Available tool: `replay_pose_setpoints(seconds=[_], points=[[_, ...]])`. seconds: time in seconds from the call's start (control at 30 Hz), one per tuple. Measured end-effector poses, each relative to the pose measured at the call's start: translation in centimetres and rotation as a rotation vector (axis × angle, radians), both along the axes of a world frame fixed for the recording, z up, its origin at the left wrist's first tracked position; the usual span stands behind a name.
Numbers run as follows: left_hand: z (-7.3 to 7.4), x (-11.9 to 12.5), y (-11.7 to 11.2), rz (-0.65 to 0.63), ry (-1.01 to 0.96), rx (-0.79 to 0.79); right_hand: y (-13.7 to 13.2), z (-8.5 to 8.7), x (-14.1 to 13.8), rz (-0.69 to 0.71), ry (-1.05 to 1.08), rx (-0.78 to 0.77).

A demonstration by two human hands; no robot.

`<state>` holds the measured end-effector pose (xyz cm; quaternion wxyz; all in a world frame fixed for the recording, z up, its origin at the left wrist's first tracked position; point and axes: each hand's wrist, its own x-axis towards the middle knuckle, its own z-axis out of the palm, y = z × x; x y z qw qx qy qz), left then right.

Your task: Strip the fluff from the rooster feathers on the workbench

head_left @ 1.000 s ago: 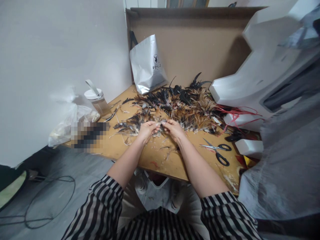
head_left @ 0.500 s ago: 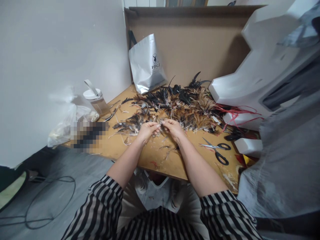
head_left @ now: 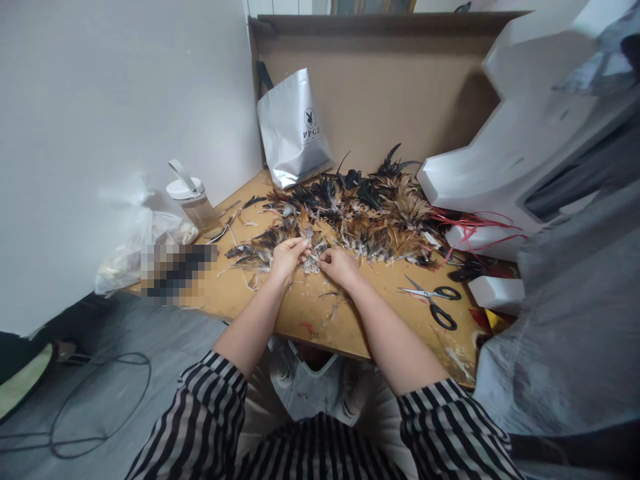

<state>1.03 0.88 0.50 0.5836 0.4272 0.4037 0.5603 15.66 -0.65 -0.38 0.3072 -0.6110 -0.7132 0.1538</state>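
Note:
My left hand [head_left: 287, 259] is pinched shut on a small feather bunch [head_left: 307, 223], whose brown tips rise above the fingers. Close on its right, my right hand [head_left: 340, 265] has thumb and fingers pressed together at the quill end of the same bunch; exactly what it grips is too small to make out. A broad heap of black, brown and tan feathers [head_left: 405, 200] spreads over the wooden table [head_left: 290, 313] just beyond both hands. Pale quill ends show between and below my fingers.
Black-handled scissors [head_left: 435, 300] lie open at the right. Red strings [head_left: 475, 230] hang by white foam pieces [head_left: 465, 177]. A silver bag [head_left: 293, 133] leans at the back. On the left are a lidded cup [head_left: 193, 200] and a plastic bag [head_left: 135, 253]. Feather scraps [head_left: 333, 307] litter the front.
Both hands have shifted slightly left. The right hand has turned, its fingers now curled inward and lower. A brown feather tip now stands up above the left fingers.

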Motion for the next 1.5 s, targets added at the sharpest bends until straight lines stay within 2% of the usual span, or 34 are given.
replay_pose_setpoints(seconds=[0.13, 0.37, 0.5, 0.57, 0.77, 0.87, 0.97, 1.13, 1.33, 1.5], points=[[0.0, 0.0, 0.0, 0.037, 0.022, -0.012, 0.3, 0.0, 0.3, 0.035, 0.056, -0.004], [-0.2, 0.3, 0.1, 0.064, 0.075, 0.008, 0.7, 0.0, 1.2, 0.176, 0.408, -0.108], [-0.2, 0.5, -0.1, 0.000, 0.122, 0.054, 0.4, 0.3, 1.2, 0.265, 0.546, -0.212], [-0.3, 0.6, -0.2, -0.043, 0.116, 0.072, 0.3, 0.5, 1.1, 0.260, 0.594, -0.238], [-0.4, 0.4, 0.0, -0.049, -0.086, -0.024, 0.0, 1.3, 0.6, 0.182, 0.769, -0.289], [-0.3, 0.3, 0.1, -0.073, -0.195, -0.026, -0.2, 1.5, 0.1, 0.201, 0.881, -0.291], [-0.2, 0.1, 0.1, -0.110, -0.223, -0.022, -0.3, 1.5, -0.3, 0.179, 0.950, -0.295], [0.0, -0.1, -0.1, -0.080, -0.113, -0.045, 0.0, 1.7, 0.3, 0.114, 0.916, -0.209], [0.1, 0.0, -0.1, -0.041, 0.002, -0.028, -0.1, 2.1, 1.7, 0.161, 0.698, -0.159], [-0.3, 0.3, -0.3, -0.179, 0.142, -0.002, 0.1, 2.0, 2.1, 0.184, 0.616, -0.143]])
